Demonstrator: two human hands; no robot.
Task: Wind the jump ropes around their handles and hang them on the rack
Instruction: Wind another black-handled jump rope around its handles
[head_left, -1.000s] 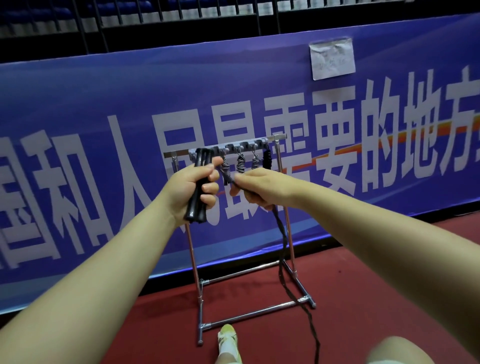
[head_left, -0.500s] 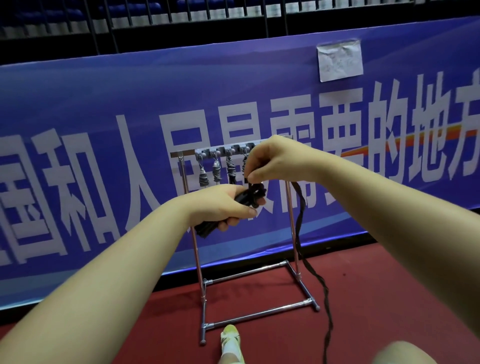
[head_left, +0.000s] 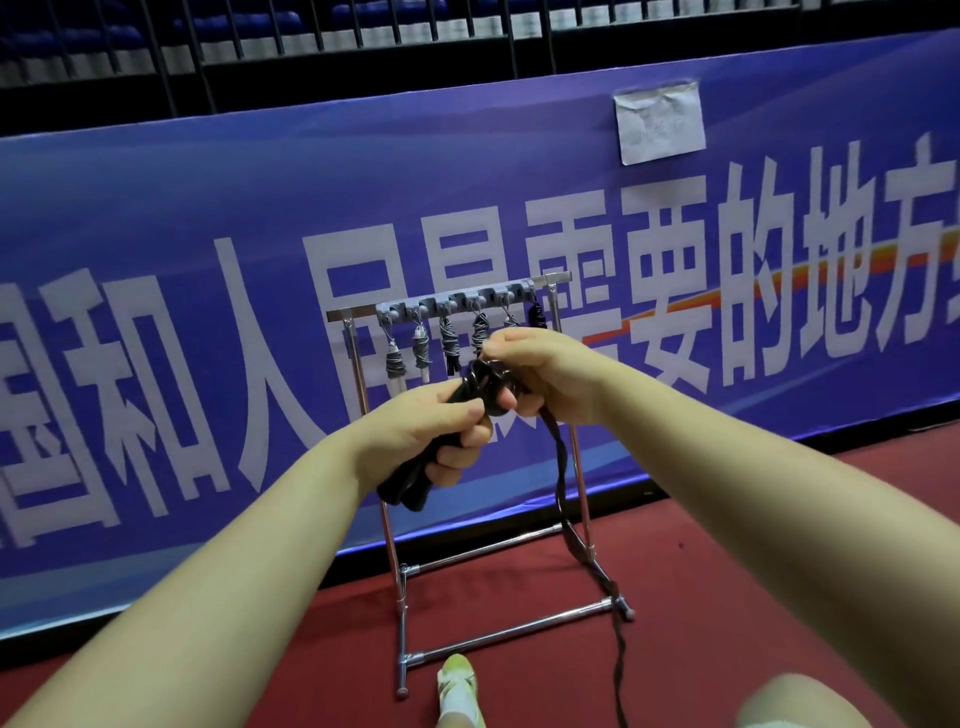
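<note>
My left hand (head_left: 441, 431) grips the two black handles (head_left: 408, 480) of a jump rope, held together and tilted down to the left. My right hand (head_left: 550, 374) pinches the black rope at the handles' upper end, where a few turns are wound. The loose rope (head_left: 563, 499) hangs from my right hand down to the red floor. Behind my hands stands a small metal rack (head_left: 579, 467) with a grey hook bar (head_left: 452, 301). Several wound ropes (head_left: 447, 338) hang from its hooks.
A blue banner (head_left: 208, 234) with large white characters runs behind the rack, with a paper note (head_left: 658, 122) taped on it. Dark railings stand above. The floor (head_left: 727, 545) is red. A foot in a yellow-green shoe (head_left: 460, 686) and a knee (head_left: 800, 701) show at the bottom.
My right hand has come down from above the handles to their upper end, laying rope around them. My left hand has tilted the handles from upright to slanted.
</note>
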